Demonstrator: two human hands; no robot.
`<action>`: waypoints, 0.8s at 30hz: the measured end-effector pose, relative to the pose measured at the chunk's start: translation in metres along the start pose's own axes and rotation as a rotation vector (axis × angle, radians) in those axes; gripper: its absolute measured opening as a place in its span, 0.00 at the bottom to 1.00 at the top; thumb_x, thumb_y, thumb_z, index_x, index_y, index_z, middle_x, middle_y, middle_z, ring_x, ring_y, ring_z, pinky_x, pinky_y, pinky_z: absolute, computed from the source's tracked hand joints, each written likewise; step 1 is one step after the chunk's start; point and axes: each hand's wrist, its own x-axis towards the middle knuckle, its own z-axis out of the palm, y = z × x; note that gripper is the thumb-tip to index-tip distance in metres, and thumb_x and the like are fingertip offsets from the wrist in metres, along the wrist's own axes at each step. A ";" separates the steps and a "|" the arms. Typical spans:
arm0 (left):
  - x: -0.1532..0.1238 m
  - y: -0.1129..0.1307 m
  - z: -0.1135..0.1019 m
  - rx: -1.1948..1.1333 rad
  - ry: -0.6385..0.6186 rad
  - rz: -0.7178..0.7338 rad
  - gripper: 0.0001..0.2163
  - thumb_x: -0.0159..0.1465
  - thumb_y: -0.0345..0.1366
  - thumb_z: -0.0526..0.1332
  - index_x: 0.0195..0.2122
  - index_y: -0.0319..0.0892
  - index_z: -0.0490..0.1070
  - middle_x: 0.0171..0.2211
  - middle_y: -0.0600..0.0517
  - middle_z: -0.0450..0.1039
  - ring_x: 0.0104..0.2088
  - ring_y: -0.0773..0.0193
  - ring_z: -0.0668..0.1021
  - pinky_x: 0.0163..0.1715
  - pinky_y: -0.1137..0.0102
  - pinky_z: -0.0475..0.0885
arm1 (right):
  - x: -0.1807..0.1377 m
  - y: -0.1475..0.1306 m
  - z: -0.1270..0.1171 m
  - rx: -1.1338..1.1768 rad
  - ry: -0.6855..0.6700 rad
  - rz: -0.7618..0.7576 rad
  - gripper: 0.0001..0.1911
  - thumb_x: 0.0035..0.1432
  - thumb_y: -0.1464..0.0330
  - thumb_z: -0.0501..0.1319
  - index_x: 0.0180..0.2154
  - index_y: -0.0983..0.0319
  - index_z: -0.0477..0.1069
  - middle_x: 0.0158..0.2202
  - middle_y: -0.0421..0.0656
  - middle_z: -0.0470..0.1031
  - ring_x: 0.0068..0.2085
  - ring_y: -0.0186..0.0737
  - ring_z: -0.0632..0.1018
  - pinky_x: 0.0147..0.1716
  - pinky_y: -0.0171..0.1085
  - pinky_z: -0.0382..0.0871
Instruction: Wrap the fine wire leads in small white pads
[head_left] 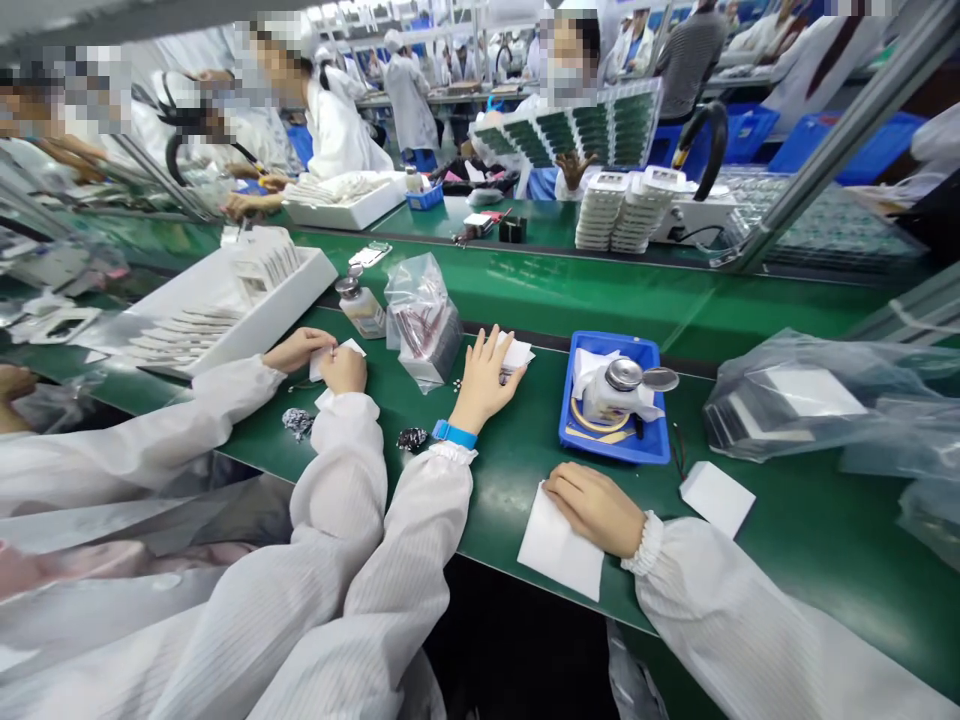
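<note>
My left hand [484, 382], with a blue band at the wrist, is stretched out with its fingers spread. It is over or beside a small stack of white pieces [517, 352]; whether it touches them is hard to see. Nearer to me, my right hand [596, 507] has its fingers bent together over the upper edge of a white square sheet [562, 550] on the green bench [495, 500]. Its thumb is hidden. Just beyond that hand stands a blue tray [615, 449] holding a metal-capped bottle [607, 395], a yellow ring and white wipes.
A co-worker's hands [343, 368] handle a small white piece at left. A bagged block [427, 340], a bottle [361, 305] and a white box of parts [300, 290] stand behind. Right are a white block [718, 498] and clear plastic bags [795, 395]. Dark tangled bundles [412, 439] lie near my left wrist.
</note>
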 end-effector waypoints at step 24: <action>0.034 0.042 -0.026 0.353 -0.344 -0.231 0.21 0.68 0.43 0.60 0.59 0.41 0.64 0.59 0.43 0.65 0.55 0.51 0.73 0.52 0.51 0.72 | 0.001 0.001 -0.003 0.098 0.058 0.015 0.15 0.70 0.70 0.46 0.38 0.61 0.70 0.35 0.45 0.75 0.36 0.41 0.77 0.36 0.40 0.70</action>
